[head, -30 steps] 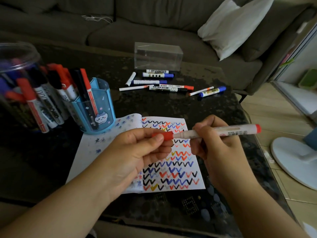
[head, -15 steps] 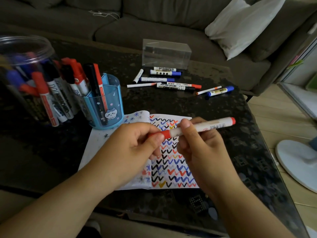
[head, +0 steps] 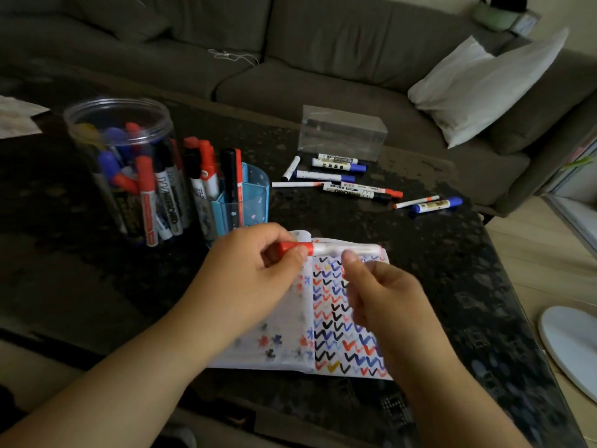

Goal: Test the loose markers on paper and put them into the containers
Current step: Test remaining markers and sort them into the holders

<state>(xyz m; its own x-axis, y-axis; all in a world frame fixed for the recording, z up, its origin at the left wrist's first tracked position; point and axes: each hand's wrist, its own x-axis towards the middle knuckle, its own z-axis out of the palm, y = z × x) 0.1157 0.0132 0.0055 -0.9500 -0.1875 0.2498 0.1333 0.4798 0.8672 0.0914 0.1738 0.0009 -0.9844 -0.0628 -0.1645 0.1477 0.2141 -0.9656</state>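
A red-capped white marker [head: 342, 249] lies level above the top edge of the open notebook [head: 336, 321], whose page is filled with coloured tick marks. My left hand [head: 255, 273] pinches the marker's red cap end between thumb and fingers. Just below the barrel, my right hand [head: 381, 295] is blurred, with loosely curled fingers that hold nothing and a thumb pointing up near the marker. Several loose markers [head: 339, 177] lie on the dark table beyond the notebook. A clear round jar [head: 119, 124] and a blue pen holder [head: 256, 197] at the left hold several markers.
A clear rectangular box [head: 342, 134] stands behind the loose markers. A grey sofa [head: 290, 59] with a white pillow [head: 478, 88] runs along the far side. The table's right edge [head: 504, 286] borders a wooden floor with a white round base [head: 571, 347].
My right hand has let go of the marker's barrel and dropped slightly below it. My left hand keeps the red cap end, and the marker has turned level.
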